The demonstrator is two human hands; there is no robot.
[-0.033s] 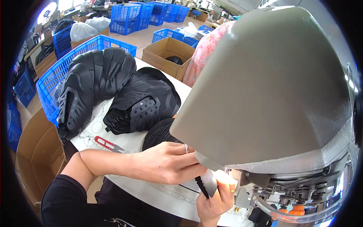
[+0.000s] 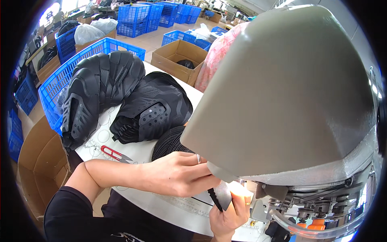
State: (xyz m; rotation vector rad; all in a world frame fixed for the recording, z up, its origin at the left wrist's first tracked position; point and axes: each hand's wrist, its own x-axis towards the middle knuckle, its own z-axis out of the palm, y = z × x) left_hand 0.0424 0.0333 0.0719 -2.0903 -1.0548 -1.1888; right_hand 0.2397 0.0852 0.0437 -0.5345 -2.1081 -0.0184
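A small fabric piece, grey on its face with a black edge, lies beneath the head of a large grey sewing machine. My right hand pinches its near end between thumb and fingers. Closed over the far end, my left hand bends its fingers down at the piece; the machine cover hides some fingertips. A bright lamp lights the spot by the right fingers. Just behind my left hand is a dark roll of ribbed black material, partly covered by the machine.
Two black moulded padded pieces lie on the white table, beside red-handled thread snips. A blue crate stands beyond, with a cardboard box at left and another box behind. Orange-tipped machine parts are at right.
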